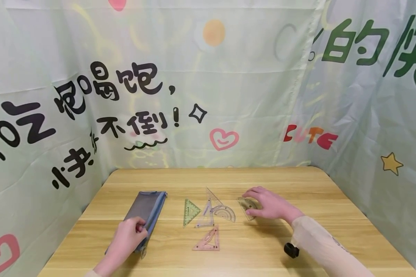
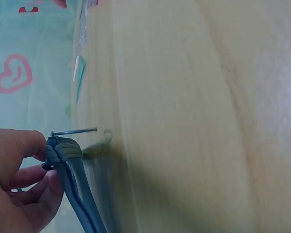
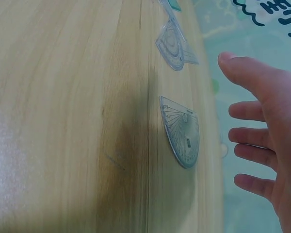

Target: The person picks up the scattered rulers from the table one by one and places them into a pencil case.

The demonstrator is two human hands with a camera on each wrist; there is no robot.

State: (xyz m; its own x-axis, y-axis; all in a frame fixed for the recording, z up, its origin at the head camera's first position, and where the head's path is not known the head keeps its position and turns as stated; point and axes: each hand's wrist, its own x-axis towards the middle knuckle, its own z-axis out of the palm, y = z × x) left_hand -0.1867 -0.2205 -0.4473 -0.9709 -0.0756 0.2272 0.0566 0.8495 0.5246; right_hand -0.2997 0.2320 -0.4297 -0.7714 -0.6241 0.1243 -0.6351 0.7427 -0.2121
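A blue zippered pouch with a dark mesh face lies on the left of the table. My left hand pinches its near zipped edge between thumb and fingers; the left wrist view shows the zipper end at the fingertips. Over on the right, my right hand hovers with spread fingers above a clear protractor. The right wrist view has that protractor flat on the wood, apart from the fingers of the right hand.
Mid-table lie a green set square, a purplish set square, a clear set square, another protractor and a pink set square. Some overlap. Printed curtains surround the wooden table.
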